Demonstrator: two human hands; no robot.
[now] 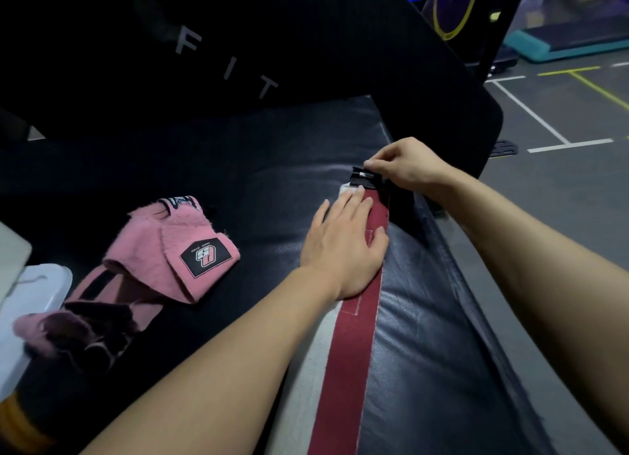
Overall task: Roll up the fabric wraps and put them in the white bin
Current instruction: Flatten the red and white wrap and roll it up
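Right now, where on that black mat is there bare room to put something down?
The widest bare stretch of the black mat lies between the pink wrap, the left hand and the lettered black panel. A narrower strip runs right of the red wrap. The left side is crowded: pink wrap, white bin. The right hand pinches the red wrap's end.

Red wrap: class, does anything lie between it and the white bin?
Yes. The pink wraps lie on the black mat between the red wrap and the white bin at far left.
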